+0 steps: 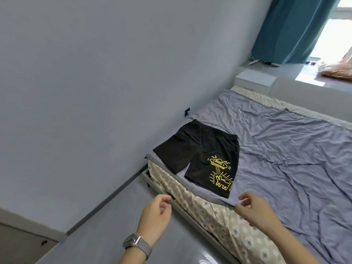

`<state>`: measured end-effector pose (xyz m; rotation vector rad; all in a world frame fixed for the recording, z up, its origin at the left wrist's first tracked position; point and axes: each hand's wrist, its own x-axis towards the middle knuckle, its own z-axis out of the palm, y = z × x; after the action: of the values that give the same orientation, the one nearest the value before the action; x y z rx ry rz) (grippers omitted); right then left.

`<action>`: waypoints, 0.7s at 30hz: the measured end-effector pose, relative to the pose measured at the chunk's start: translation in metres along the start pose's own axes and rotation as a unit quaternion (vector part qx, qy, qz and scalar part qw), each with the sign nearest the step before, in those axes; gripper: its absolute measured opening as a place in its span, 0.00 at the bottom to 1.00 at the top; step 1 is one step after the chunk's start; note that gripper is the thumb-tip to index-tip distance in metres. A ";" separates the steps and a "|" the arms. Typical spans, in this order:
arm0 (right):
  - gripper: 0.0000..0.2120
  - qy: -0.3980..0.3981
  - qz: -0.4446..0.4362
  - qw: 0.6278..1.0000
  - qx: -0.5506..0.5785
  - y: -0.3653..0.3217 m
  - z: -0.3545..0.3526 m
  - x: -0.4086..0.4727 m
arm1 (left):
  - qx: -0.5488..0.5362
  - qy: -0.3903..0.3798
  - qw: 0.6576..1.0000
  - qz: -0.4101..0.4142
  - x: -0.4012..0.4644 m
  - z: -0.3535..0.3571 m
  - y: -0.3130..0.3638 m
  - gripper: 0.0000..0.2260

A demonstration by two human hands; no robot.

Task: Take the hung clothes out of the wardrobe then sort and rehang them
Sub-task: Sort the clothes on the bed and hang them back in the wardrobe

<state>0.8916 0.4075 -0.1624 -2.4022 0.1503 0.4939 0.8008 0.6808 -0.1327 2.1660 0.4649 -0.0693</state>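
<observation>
We see the wall (85, 73) filling the left of the view, plain and pale. Beside it lies the bed (219, 221), its left edge running along the wall and its near side showing a patterned cover. A creased purple sheet (285, 149) is spread over the top of the bed. Beyond the far end of the bed hangs a teal curtain (291, 29) before a bright window, and a ledge (253, 80) stands just past the far left corner of the bed. The grey floor (106, 225) shows below the near side of the bed.

The shorts (200, 155) lie flat on the sheet at the near left corner of the bed, black, with 2 legs toward the near edge and a yellow print on 1 leg.

Our right hand (255, 208) is at the near edge of the bed, just beside the hem of the printed leg, its grip loose, fingers lightly curled and holding nothing. Our left hand (156, 212) hangs over the floor, apart from the bed, fingers loosely curled, its grip also empty. A watch (136, 242) with a grey band sits on the left wrist.
</observation>
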 end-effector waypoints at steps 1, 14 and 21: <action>0.07 0.008 0.009 1.000 0.001 -0.003 -0.001 0.012 | 0.000 -0.012 1.000 0.003 0.020 -0.001 0.002 0.09; 0.10 0.029 0.075 0.997 0.004 -0.019 -0.037 0.234 | 0.020 -0.119 0.991 0.052 0.272 0.060 0.071 0.10; 0.14 0.027 0.109 0.994 -0.001 -0.022 -0.039 0.349 | 0.037 -0.120 0.991 0.042 0.397 0.080 0.079 0.09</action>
<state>1.2309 0.4069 -0.2569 -2.4148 0.4398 0.5274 1.2068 0.6955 -0.2057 2.2116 0.2347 -0.3011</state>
